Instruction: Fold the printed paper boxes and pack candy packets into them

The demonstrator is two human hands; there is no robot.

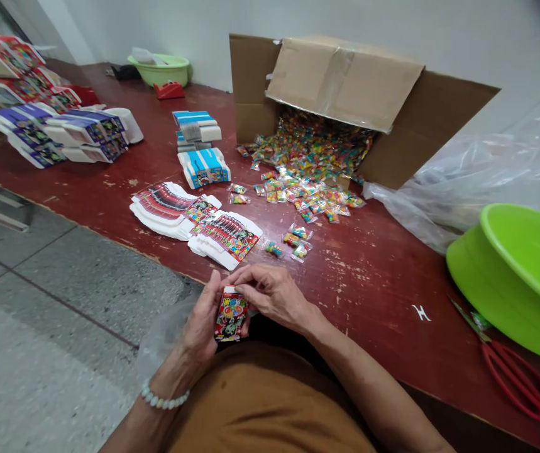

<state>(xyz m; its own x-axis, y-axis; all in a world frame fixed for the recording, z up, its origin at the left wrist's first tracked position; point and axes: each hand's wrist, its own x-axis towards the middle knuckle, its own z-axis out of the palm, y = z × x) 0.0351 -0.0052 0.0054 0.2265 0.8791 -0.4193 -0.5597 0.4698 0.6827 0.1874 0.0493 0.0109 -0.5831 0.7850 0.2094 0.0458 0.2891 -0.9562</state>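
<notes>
We record both hands at the lower centre of the frame, in front of the person's lap and just off the near edge of the table (383, 283).

The small box (231, 313), printed in red, black and bright colours, stands between the hands. Its long axis runs from lower frame to upper frame with a slight lean, and its printed face is turned toward the camera.

The left hand (198, 330), with a bead bracelet (163, 398) at the wrist, is closed round the box's left side and back and carries its weight. The right hand (276, 296) comes in from the right with its fingers drawn narrow and its fingertips on the upper end of the box. We cannot tell whether that end is open or closed, as the fingers cover it. The upper end thus lies to the left of the right hand's palm, and the right hand is the nearer to it.

Just above the hands on the table lie flat unfolded cartons (225, 238) of the same print, with loose sweet packets (298, 242) close to their right. Further up, a cardboard box (345, 82) lies on its side, spilling sweets (307, 163). A green basin (519, 277) and red scissors (515, 377) sit at the right edge, well apart from both hands.
</notes>
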